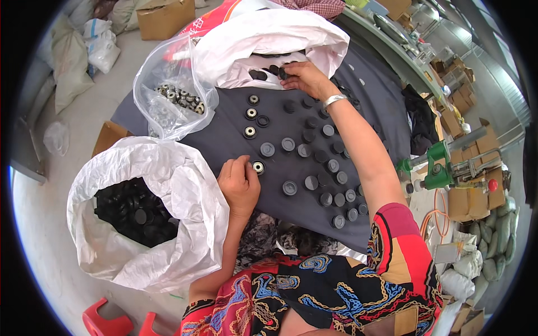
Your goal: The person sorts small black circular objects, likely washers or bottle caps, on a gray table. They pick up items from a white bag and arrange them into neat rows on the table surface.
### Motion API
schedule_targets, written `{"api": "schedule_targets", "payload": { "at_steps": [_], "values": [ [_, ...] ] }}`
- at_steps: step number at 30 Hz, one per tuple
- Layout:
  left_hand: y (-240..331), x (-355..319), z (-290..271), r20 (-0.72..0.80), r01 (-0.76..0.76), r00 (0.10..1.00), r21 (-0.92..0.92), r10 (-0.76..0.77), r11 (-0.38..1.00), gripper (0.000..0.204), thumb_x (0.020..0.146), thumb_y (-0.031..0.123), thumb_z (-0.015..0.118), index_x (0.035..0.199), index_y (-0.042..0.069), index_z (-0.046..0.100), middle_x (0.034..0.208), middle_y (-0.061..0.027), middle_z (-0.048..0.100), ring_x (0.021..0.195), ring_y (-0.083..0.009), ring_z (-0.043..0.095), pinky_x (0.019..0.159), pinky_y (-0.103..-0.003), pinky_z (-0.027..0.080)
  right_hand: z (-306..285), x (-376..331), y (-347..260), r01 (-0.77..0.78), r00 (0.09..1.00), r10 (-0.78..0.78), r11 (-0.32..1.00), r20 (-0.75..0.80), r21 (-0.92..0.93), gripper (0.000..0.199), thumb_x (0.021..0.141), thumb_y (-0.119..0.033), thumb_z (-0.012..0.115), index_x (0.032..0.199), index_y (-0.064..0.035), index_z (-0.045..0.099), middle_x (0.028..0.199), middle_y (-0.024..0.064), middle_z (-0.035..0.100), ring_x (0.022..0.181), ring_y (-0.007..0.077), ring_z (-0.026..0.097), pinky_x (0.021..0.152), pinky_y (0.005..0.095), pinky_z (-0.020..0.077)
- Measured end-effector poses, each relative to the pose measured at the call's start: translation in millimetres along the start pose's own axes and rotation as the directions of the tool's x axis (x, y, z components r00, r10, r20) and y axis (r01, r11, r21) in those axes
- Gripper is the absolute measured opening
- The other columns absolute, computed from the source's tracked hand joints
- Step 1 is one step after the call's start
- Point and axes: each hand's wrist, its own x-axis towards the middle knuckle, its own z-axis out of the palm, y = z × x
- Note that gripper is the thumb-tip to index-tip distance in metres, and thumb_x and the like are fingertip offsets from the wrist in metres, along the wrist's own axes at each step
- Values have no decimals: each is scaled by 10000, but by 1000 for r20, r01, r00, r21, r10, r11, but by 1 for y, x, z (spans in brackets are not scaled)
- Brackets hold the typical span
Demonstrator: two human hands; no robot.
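Note:
At the mouth of a white woven bag (269, 31) on the far side of the table, my right hand (305, 78) pinches a round black cap (282, 73). More black caps (258, 74) lie inside the bag's opening. My left hand (240, 185) rests curled on the dark cloth; what its fingers hold, if anything, is hidden. Right beside its fingertips sits a black cap with a metal bearing (258, 167) in it. Further caps with bearings (250, 132) form a column beyond it. Many round black caps (311, 182) stand spread over the cloth under my right arm.
A clear plastic bag (179, 101) of metal bearings lies at the table's left. Nearer, a white sack (190, 224) holds black caps (143, 215). A green hand press (437, 168) stands at the right, beyond the dark cloth (224, 112). Red stools (106, 319) are at lower left.

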Motion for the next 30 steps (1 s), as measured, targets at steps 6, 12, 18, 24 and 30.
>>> {"api": "schedule_targets", "payload": {
  "at_steps": [6,12,18,24,30],
  "values": [
    [-1,0,1,4,-6,1000,14,6,1000,154,762,-76,610,901,-20,643,735,-141,604,622,-302,610,547,-378,479,8,-10,1,64,998,-63,977,13,-201,327,901,-93,634,1149,117,601,973,188,666,836,258,692,732,357,589],
    [0,1,2,-13,10,1000,0,-10,1000,161,744,-60,631,889,4,657,712,-128,586,620,-316,580,553,-419,459,23,8,1,209,877,-479,442,-33,-873,399,782,-143,718,1147,14,676,943,212,706,903,299,686,796,388,544],
    [0,0,0,3,30,1000,8,-30,1000,154,744,-59,636,882,5,658,707,-125,584,609,-311,577,545,-412,455,40,20,16,496,766,-543,160,343,-853,334,788,-175,687,1107,-80,712,1025,219,640,970,369,638,896,427,501],
    [2,1,2,-3,30,1000,-1,-30,1000,152,742,-61,637,878,5,660,703,-120,584,607,-302,578,539,-400,455,52,38,20,449,801,-456,32,387,-893,345,765,-162,704,1092,-52,711,994,216,629,948,367,632,869,414,503],
    [1,1,1,-3,34,999,-2,-34,999,152,743,-62,634,878,2,660,707,-121,588,614,-305,585,548,-401,462,57,47,17,369,781,-513,-81,356,-926,349,713,-159,709,1032,-17,711,894,222,671,856,377,662,798,433,530]
  ]
}}
